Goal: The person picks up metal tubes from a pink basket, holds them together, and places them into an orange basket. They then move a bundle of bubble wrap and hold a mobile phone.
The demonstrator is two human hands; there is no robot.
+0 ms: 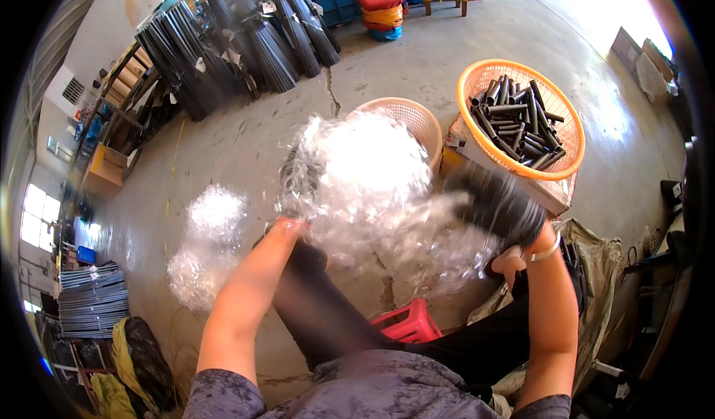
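Note:
A large bundle of crinkled clear plastic film (372,169) hangs before me, glaring white in the light. My left hand (299,181), in a dark glove, grips its left side; the film partly covers the fingers. On the other side, my right hand (497,204) wears a black glove and a pale bracelet at the wrist. Motion smears its fingers, and loose film trails close to it, so its hold cannot be made out. Behind the bundle stands a pale pink mesh basket (418,125), partly hidden.
An orange basket (465,84) of short black tubes rests on a box at the right. More clear plastic (212,214) lies on the floor at the left. A red stool (412,322) shows between my legs. Bundled dark rods (190,54) stand far left.

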